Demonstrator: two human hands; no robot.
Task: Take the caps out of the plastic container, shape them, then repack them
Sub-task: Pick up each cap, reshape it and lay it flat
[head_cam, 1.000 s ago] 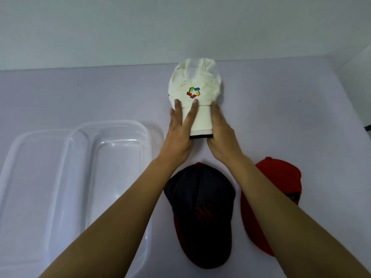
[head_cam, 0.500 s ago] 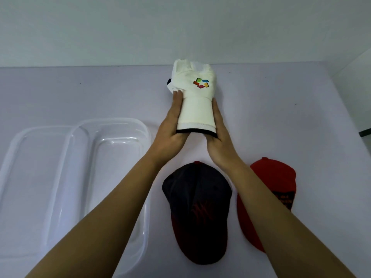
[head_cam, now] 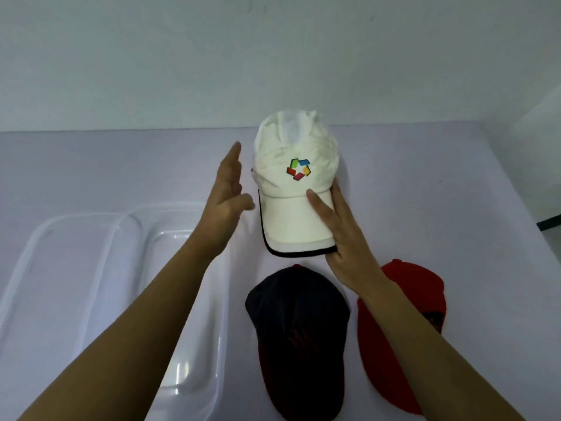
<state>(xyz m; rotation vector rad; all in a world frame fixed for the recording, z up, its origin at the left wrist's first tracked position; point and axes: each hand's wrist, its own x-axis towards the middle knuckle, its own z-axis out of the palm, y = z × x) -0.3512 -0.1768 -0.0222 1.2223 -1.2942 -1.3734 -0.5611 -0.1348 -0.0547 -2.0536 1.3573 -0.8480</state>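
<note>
A white cap [head_cam: 291, 189] with a coloured logo is raised above the table, its brim toward me. My right hand [head_cam: 343, 238] holds the brim's right edge, thumb on top and fingers beneath. My left hand [head_cam: 226, 199] hovers just left of the cap with straight fingers, not touching it. A dark navy cap [head_cam: 299, 335] lies flat on the table below the white one. To its right lies a red cap [head_cam: 403, 323], partly hidden by my right forearm. The clear plastic container [head_cam: 194, 344] sits at the left with nothing in it.
The container's clear lid [head_cam: 57, 287] lies flat to its left. The pale table [head_cam: 425, 192] meets a white wall at the back. A dark object [head_cam: 549, 223] shows at the right edge.
Both hands pressed the brim's sides inward half a second ago. Now my left hand has let go and moved left, the brim has spread flat, and my right hand alone holds the cap.
</note>
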